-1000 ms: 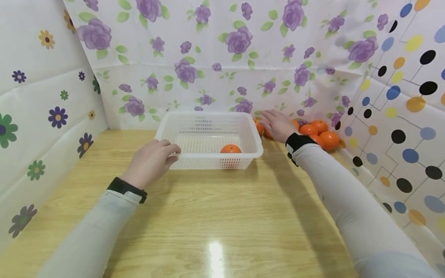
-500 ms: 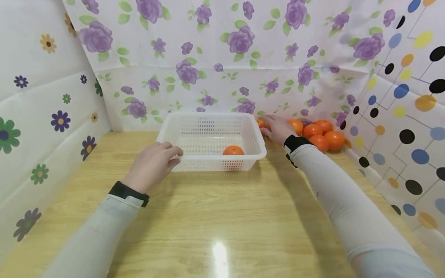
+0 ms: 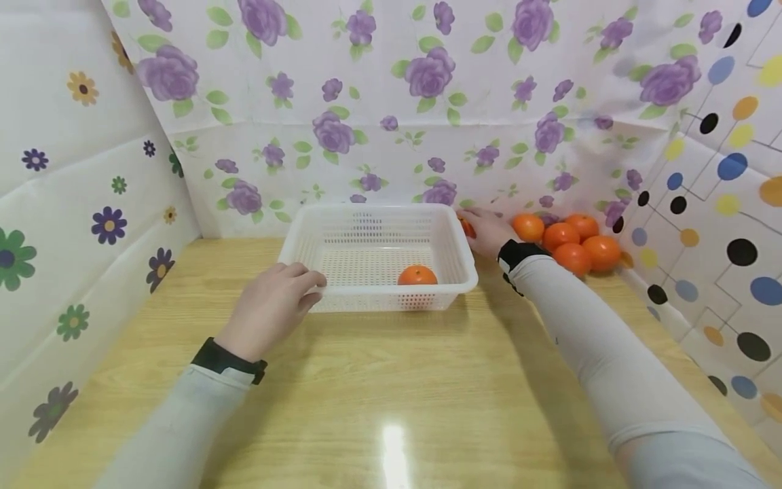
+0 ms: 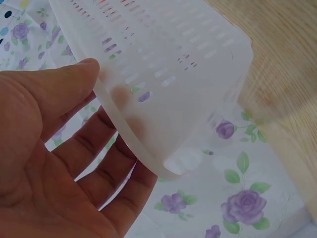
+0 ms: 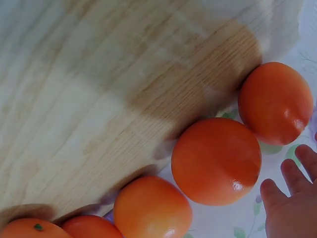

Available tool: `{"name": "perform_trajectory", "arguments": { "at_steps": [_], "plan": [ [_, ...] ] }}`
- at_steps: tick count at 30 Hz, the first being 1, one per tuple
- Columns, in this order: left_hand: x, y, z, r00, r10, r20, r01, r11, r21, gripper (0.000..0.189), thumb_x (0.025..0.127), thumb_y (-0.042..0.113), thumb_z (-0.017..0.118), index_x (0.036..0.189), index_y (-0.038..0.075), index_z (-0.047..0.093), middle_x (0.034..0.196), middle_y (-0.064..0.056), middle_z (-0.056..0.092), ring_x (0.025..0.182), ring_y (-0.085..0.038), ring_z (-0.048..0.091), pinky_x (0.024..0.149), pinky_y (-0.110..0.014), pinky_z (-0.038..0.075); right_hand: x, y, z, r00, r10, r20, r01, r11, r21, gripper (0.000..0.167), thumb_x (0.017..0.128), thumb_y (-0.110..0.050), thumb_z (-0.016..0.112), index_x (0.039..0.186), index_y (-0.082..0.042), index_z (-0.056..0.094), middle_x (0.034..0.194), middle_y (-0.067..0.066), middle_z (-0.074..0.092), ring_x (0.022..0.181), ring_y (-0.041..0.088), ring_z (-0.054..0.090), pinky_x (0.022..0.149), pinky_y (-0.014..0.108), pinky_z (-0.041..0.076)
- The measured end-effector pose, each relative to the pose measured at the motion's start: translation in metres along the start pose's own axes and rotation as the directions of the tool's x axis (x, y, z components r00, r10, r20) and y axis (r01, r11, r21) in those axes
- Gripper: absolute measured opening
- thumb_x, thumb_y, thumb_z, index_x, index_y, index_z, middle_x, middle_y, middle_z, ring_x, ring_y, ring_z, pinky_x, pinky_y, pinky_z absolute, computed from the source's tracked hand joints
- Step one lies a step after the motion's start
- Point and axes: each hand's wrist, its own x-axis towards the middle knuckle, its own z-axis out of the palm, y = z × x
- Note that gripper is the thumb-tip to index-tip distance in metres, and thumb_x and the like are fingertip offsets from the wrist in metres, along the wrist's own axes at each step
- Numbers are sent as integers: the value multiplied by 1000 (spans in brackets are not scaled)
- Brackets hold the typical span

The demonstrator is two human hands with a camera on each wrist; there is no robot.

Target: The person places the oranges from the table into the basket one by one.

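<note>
A white perforated plastic basket (image 3: 385, 290) stands on the table, with one orange (image 3: 418, 275) inside near its front right corner. At the basket's front left, my left hand (image 3: 271, 305) grips the rim. The left wrist view shows the thumb outside the basket wall (image 4: 198, 94) and the fingers behind it. My right hand (image 3: 487, 234) is beyond the basket's right end, over an orange (image 3: 467, 226) that it partly hides. Seen from the right wrist, the fingertips (image 5: 270, 191) are spread beside two oranges, with a small gap to them.
Several more oranges (image 3: 572, 258) cluster right of my right hand, against the back corner. The wooden table (image 3: 342, 380) is bounded by a floral cloth (image 3: 379, 163) behind and patterned cloths on the left and right sides.
My right hand has lowered toward the orange beside the basket, uncovering more of the cluster on its right. My left hand stays on the rim. The head view has shifted slightly.
</note>
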Motion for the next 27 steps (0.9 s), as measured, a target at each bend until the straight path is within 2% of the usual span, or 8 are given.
{"name": "perform_trajectory", "arguments": {
  "at_steps": [9,15,22,27],
  "plan": [
    [1,2,1,1000,16,-13,-16,1000,-7,24,92,6,92,114,8,81,104,-9,78,85,-30,67,73,-43,58,9,11,8,1000,-7,-1,7,1000,-11,79,101,-39,80,167,-11,47,169,24,42,154,51,39,120,71,37],
    [-3,4,2,1000,-3,-20,3,1000,-14,26,91,5,92,115,7,81,105,-9,77,86,-30,67,73,-43,58,15,13,13,1000,10,18,-10,1000,-21,82,98,-45,82,166,-16,49,169,22,43,153,50,39,119,73,38],
    [-3,4,0,1000,-29,-2,28,999,-24,25,93,5,90,116,8,81,107,-9,77,90,-30,68,77,-44,59,23,17,16,1000,-21,1,21,996,-84,75,100,-46,80,163,-16,55,166,21,47,151,53,39,127,71,25],
    [0,5,0,1000,-30,9,30,999,-16,25,93,6,90,116,8,81,106,-8,77,90,-29,67,77,-43,58,22,15,17,999,-53,-7,52,995,-79,66,101,-41,79,156,-12,60,161,23,52,144,55,47,125,70,29]
  ]
}}
